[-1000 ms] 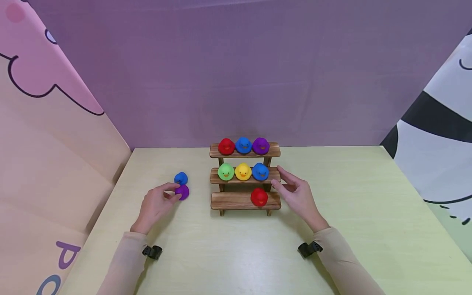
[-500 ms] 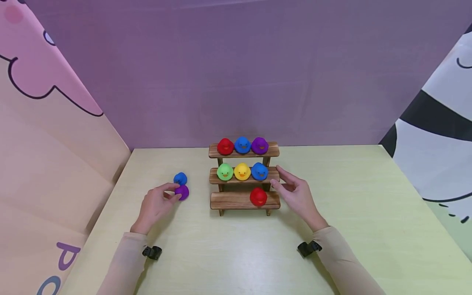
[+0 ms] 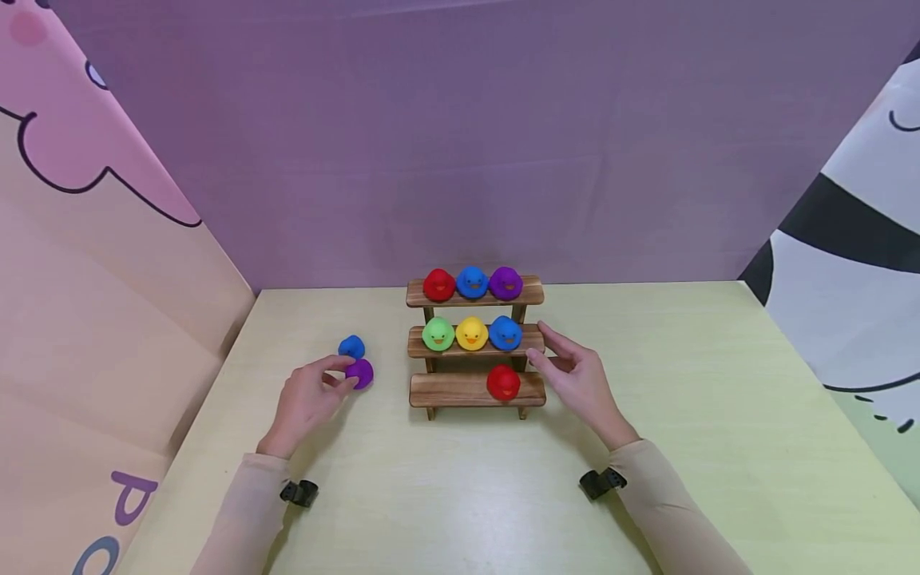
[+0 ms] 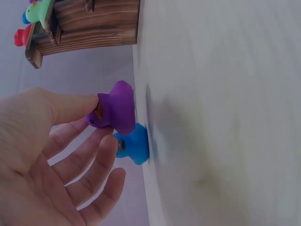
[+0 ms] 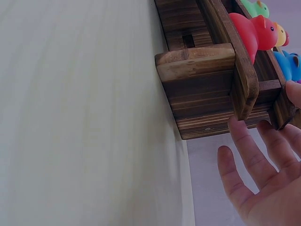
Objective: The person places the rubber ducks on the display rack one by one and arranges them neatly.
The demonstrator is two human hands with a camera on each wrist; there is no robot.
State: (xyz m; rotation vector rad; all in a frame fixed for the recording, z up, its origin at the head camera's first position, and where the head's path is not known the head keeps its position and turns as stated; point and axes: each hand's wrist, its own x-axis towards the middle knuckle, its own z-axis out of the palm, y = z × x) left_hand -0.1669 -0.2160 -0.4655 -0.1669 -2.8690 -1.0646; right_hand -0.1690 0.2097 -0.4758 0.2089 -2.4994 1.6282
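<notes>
My left hand (image 3: 312,399) pinches a purple rubber duck (image 4: 123,108) between thumb and fingers, its base held just off the table over its shadow. Right behind it a blue rubber duck (image 3: 351,346) stands on the table. My right hand (image 3: 578,385) grips the right end of the middle step of a three-step wooden display stand (image 3: 447,390), thumb in front. On the bottom step a red duck (image 3: 503,382) sits at the right. The middle step bears a green duck (image 3: 438,334), a yellow duck (image 3: 472,333) and a blue duck (image 3: 505,333).
Along the top step sit a red duck (image 3: 439,285), a blue duck (image 3: 472,282) and a purple duck (image 3: 506,283). The pale table (image 3: 460,495) ends at a purple backdrop (image 3: 460,144); printed panels flank it on both sides.
My left hand has shifted slightly right with the purple duck, which has come up off the table. My right hand has kept its place at the stand.
</notes>
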